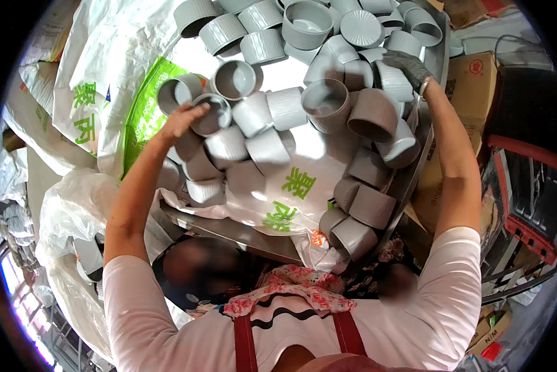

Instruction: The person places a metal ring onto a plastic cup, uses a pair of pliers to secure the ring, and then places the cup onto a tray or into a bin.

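Many grey ribbed cups lie jumbled on a metal-edged table over white plastic sacking. At the left of the pile, my bare left hand point(182, 121) is closed at the rim of a grey cup point(219, 121), its thumb or finger over the edge. Another grey cup point(176, 93) tilts right above that hand, its mouth showing. On the far right, my right hand point(407, 67) wears a dark grey glove. Its fingers stretch over a pale ribbed cup point(396, 85) by the table's edge; their undersides are hidden. Blurred cups, among them a brownish-grey cup point(372, 116), lie left of it.
White woven sacks point(98, 68) with green print cover the left side. Clear plastic wrapping point(67, 217) hangs nearer me. The metal table rim point(241, 239) runs along the front. To the right stand a cardboard box point(470, 87) and a red-framed rack point(529, 186).
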`<state>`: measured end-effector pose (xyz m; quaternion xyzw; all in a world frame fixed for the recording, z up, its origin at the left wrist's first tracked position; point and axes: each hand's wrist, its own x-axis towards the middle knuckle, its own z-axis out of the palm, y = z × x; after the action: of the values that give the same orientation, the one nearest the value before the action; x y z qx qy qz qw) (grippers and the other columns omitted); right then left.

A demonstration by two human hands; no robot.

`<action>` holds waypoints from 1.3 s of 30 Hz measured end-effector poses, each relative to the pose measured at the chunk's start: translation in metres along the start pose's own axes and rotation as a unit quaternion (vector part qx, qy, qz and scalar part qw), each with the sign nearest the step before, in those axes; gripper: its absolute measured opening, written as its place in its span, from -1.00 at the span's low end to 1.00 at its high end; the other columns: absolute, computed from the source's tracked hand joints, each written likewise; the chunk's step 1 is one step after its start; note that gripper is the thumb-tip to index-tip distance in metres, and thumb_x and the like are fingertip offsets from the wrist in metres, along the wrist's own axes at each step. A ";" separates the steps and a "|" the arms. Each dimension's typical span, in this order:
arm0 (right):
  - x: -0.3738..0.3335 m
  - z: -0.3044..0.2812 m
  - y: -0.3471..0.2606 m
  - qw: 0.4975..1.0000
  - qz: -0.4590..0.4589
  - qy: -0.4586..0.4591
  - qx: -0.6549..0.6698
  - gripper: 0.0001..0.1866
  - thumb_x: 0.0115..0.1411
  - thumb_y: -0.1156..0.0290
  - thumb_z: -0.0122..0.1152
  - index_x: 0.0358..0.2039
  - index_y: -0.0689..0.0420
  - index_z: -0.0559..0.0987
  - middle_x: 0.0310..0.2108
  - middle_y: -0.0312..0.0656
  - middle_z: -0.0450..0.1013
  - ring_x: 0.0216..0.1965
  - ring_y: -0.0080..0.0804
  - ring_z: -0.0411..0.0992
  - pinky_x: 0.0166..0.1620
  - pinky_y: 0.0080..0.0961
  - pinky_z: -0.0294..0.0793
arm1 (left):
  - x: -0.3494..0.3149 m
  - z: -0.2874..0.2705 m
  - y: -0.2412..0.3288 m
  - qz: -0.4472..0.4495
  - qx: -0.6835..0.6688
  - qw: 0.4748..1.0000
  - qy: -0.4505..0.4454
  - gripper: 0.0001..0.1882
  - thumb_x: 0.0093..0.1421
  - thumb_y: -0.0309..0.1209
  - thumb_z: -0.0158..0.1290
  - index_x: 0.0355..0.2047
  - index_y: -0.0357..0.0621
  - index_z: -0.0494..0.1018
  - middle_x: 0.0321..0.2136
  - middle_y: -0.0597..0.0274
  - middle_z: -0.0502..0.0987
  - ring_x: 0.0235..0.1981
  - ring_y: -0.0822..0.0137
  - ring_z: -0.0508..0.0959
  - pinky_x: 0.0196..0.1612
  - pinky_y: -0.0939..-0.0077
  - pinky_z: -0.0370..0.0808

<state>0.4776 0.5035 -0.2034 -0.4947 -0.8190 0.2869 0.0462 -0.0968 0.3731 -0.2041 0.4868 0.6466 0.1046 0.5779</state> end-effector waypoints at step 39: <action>-0.010 0.020 -0.192 0.956 0.116 -0.264 -0.052 -0.43 -0.06 -0.05 0.05 -0.11 0.09 0.41 -0.11 -0.12 0.34 -0.13 -0.25 0.33 -0.07 -0.37 0.30 | 0.032 0.075 0.118 0.187 0.339 0.922 -0.010 -0.62 -0.09 -0.15 -0.03 -0.34 -0.11 0.51 -0.43 0.01 0.52 -0.31 0.05 0.48 -0.15 0.34 0.36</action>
<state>0.3254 0.4203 -0.1187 -0.4942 -0.7531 0.3675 -0.2314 0.0311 0.4246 -0.1655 0.7665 0.5353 -0.0197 0.3544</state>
